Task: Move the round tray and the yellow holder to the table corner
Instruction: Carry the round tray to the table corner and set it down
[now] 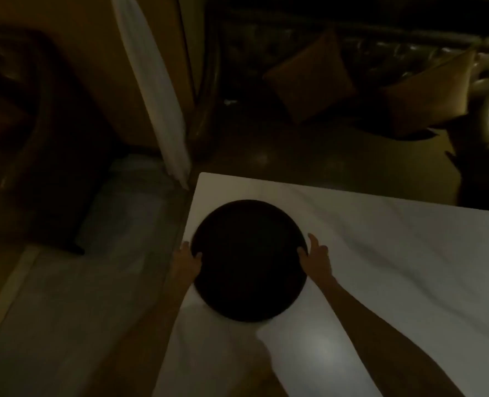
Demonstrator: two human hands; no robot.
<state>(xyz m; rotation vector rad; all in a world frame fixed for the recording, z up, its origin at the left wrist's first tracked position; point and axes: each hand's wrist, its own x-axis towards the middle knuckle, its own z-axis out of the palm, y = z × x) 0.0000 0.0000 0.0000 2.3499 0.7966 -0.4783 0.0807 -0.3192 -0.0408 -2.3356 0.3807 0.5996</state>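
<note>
- One round tray (249,260), dark, lies on the white-clothed table (381,253) near its far left corner; whether it holds anything cannot be told in the dim light.
- Two hands grip it: the left hand (187,260) at its left rim, thumb over the edge, the other fingers hidden.
- The right hand (316,256) is at the right rim, thumb on the edge, fingers (313,239) loosely spread just outside it.
- Two cushions (309,77) sit on a dark sofa, far beyond the fingertips.
- One white cloth (154,90) hangs beyond the left hand.
</note>
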